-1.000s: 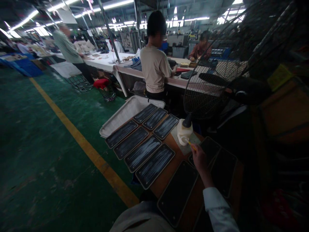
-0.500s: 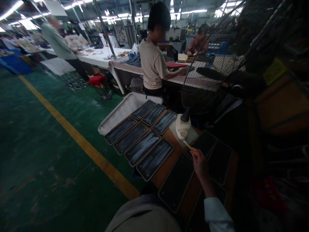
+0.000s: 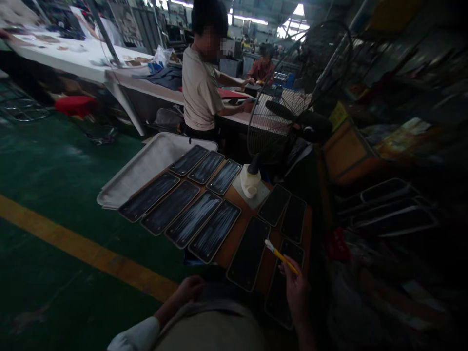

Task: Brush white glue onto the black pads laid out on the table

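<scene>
One yellow-handled, white-tipped brush (image 3: 282,257) grasped by the right hand (image 3: 297,290)
Left hand (image 3: 191,288), grip unclear; white-streaked black rectangular panels (image 3: 215,231) lie on a brown tabletop (image 3: 232,239).

On the bench (image 3: 227,247), seven panels (image 3: 192,219) lie left of the bottle (image 3: 250,181), four others (image 3: 248,254) before it; farther left, a tray (image 3: 126,174); behind, a fan (image 3: 281,111).

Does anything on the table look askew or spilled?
Slightly askew: two dark panels right of the bottle meet or overlap at the far end but splay apart nearer, unlike the roughly parallel streaked panels. No spill is visible, though the right side is dim.
</scene>
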Demonstrator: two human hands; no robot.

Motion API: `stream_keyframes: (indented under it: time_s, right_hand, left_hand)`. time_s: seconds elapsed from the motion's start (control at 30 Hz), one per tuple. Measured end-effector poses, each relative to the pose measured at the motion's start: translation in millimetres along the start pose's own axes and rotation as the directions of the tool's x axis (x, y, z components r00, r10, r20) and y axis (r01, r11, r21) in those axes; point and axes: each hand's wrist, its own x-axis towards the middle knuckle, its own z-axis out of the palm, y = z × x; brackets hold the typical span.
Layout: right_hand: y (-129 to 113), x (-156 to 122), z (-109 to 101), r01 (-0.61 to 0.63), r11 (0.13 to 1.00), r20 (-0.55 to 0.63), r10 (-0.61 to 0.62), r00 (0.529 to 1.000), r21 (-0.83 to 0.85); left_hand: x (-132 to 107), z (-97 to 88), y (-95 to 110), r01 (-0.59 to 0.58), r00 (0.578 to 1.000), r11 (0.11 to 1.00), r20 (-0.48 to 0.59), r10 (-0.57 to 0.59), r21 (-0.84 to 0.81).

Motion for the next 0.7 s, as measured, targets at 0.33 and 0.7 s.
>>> stream_keyframes:
  time_s: [0.33, 0.7]
  right_hand:
    - [-4, -13, 2, 0.154, 0.969, 0.019, -0.154, 0.988, -0.195]
    - [6, 24, 1, 0.438, 0.819, 0.227, -0.377, 0.898, -0.37]
  left_hand:
    - [37, 96.2, 24, 0.2, 0.963, 0.9, 0.245, -0.108, -0.388]
    - [36, 99.0, 15, 0.169, 0.985, 0.894, 0.112, -0.134, -0.415]
